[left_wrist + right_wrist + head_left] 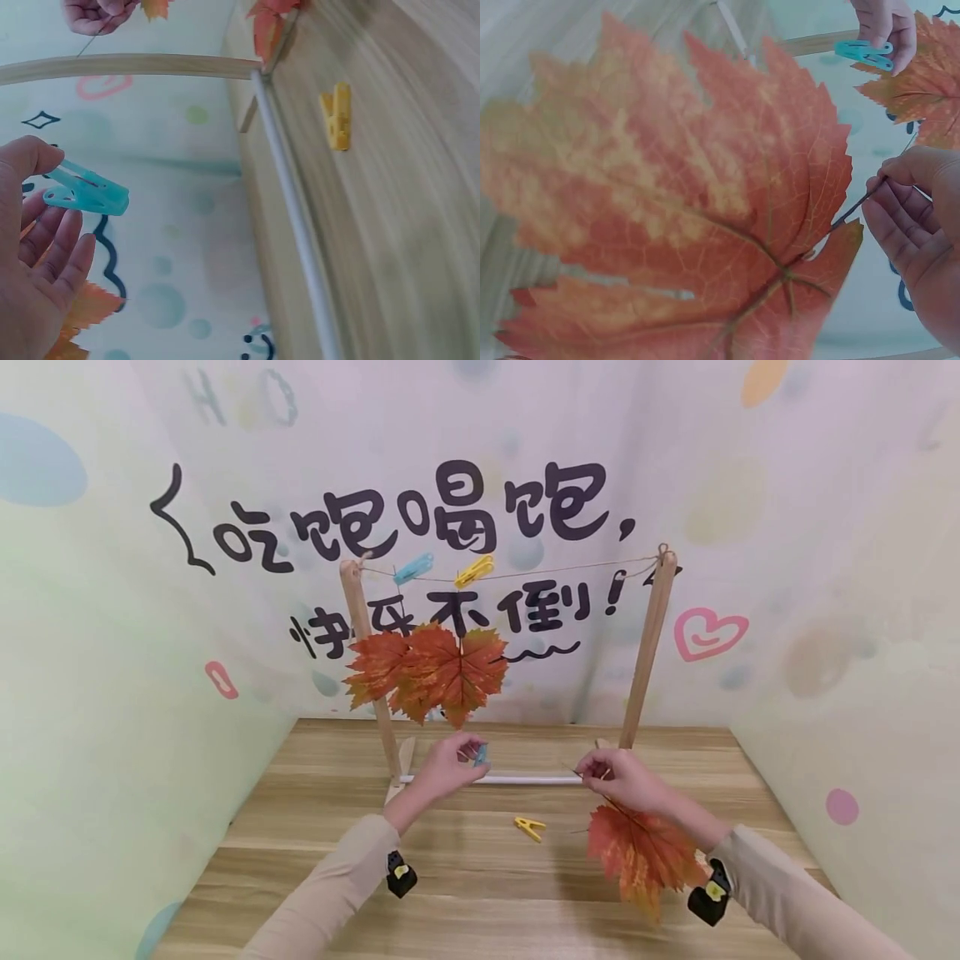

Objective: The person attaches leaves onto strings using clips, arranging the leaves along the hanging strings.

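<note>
A blue clothespin (90, 191) is pinched between the thumb and fingers of my left hand (450, 764), above the table and in front of the wooden frame. My right hand (622, 777) pinches the thin stem of an orange-red maple leaf (637, 852), which hangs below the hand; in the right wrist view the leaf (705, 202) fills most of the picture. On the string (562, 568) between two posts, a blue clothespin (413, 568) and a yellow clothespin (475, 572) hold up orange leaves (457, 672).
A yellow clothespin (529, 828) lies on the wooden table (480, 868). The frame has a left post (371, 668), a right post (648, 647) and a white rod (532, 780) low between them. Behind it stands a printed backdrop (480, 427) with black writing.
</note>
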The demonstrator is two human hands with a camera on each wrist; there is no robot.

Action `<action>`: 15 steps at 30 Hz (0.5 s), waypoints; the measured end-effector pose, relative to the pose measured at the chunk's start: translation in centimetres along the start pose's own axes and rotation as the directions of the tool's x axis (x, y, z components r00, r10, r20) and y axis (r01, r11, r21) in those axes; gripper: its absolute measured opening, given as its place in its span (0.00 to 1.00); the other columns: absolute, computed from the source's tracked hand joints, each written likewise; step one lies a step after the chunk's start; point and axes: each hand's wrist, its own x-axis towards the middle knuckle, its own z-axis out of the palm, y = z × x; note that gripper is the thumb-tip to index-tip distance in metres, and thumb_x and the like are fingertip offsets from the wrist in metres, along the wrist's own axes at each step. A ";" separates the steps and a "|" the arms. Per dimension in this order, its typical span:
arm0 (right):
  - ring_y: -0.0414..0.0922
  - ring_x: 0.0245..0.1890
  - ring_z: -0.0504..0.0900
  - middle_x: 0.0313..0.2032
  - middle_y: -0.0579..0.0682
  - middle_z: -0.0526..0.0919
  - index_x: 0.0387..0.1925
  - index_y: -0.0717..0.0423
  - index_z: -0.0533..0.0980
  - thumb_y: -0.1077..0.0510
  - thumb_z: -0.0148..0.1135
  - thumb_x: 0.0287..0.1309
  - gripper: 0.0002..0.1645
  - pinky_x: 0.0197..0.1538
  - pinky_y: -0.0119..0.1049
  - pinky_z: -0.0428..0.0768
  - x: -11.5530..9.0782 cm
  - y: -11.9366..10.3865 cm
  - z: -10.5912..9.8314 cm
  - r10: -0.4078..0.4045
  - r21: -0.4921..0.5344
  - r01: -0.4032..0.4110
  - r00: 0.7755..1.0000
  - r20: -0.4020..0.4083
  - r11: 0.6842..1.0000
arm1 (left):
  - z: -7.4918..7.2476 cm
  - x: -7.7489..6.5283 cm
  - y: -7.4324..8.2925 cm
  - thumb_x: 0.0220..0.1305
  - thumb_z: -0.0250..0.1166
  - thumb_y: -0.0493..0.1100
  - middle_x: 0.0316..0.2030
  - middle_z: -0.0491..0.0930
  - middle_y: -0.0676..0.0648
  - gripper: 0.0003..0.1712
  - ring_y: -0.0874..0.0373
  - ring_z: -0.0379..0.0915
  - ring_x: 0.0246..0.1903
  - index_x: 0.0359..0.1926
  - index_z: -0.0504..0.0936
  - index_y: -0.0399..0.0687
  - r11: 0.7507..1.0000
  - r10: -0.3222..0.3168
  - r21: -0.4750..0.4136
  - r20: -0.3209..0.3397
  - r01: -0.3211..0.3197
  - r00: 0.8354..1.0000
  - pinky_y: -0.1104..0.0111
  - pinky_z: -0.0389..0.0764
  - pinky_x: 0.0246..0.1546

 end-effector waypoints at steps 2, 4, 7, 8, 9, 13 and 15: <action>0.36 0.27 0.75 0.26 0.50 0.80 0.32 0.62 0.77 0.70 0.60 0.51 0.05 0.30 0.29 0.77 0.4 -0.4 -0.3 0.004 -0.013 -0.004 1.000 -0.009 1.000 | -0.6 0.4 0.5 0.46 0.68 0.31 0.29 0.76 0.44 0.15 0.50 0.74 0.31 0.39 0.78 0.34 1.000 0.029 -0.008 0.001 -0.029 1.000 0.66 0.79 0.33; 0.37 0.27 0.75 0.26 0.50 0.80 0.32 0.62 0.77 0.70 0.60 0.51 0.05 0.30 0.29 0.77 0.8 -0.8 -0.6 0.017 -0.024 -0.018 1.000 -0.013 1.000 | -1.2 0.9 1.1 0.45 0.68 0.31 0.29 0.76 0.43 0.15 0.49 0.74 0.31 0.38 0.78 0.34 0.998 0.058 -0.016 -0.004 -0.058 0.998 0.66 0.79 0.33; 0.38 0.26 0.75 0.25 0.50 0.80 0.32 0.63 0.77 0.70 0.61 0.51 0.04 0.30 0.29 0.77 1.1 -2.0 -1.2 0.028 -0.047 -0.029 0.999 -0.020 0.998 | -2.2 1.4 2.5 0.45 0.68 0.30 0.29 0.77 0.40 0.15 0.46 0.75 0.30 0.37 0.77 0.32 0.995 0.093 -0.038 -0.007 -0.093 0.996 0.63 0.80 0.33; 0.39 0.26 0.76 0.25 0.50 0.80 0.32 0.64 0.77 0.70 0.60 0.51 0.04 0.30 0.29 0.77 1.3 -2.2 -1.4 0.034 -0.052 -0.035 0.999 -0.024 0.998 | -2.5 1.5 2.8 0.45 0.68 0.29 0.29 0.77 0.40 0.15 0.48 0.76 0.30 0.37 0.77 0.32 0.994 0.100 -0.043 -0.008 -0.101 0.995 0.64 0.80 0.33; 0.40 0.26 0.76 0.25 0.50 0.80 0.32 0.64 0.77 0.70 0.61 0.51 0.04 0.30 0.29 0.77 1.4 -2.4 -1.6 0.032 -0.057 -0.033 0.999 -0.030 0.998 | -2.8 1.7 3.1 0.45 0.68 0.29 0.29 0.78 0.40 0.15 0.49 0.76 0.30 0.37 0.77 0.33 0.993 0.107 -0.043 -0.013 -0.107 0.994 0.64 0.80 0.33; 0.39 0.25 0.76 0.24 0.48 0.80 0.30 0.63 0.78 0.70 0.62 0.50 0.04 0.29 0.29 0.77 1.8 -2.5 -2.2 0.001 -0.080 -0.007 0.998 -0.068 0.997 | -3.6 2.4 3.5 0.44 0.69 0.30 0.29 0.79 0.42 0.16 0.53 0.77 0.30 0.37 0.77 0.34 0.993 0.120 -0.021 -0.026 -0.120 0.992 0.67 0.80 0.33; 0.39 0.24 0.76 0.24 0.48 0.80 0.30 0.62 0.77 0.70 0.63 0.49 0.04 0.28 0.29 0.78 2.1 -2.9 -2.5 -0.015 -0.091 0.007 0.996 -0.089 0.996 | -4.1 2.7 4.0 0.43 0.69 0.29 0.29 0.79 0.43 0.15 0.54 0.77 0.29 0.36 0.77 0.35 0.990 0.138 -0.005 -0.040 -0.139 0.990 0.67 0.81 0.33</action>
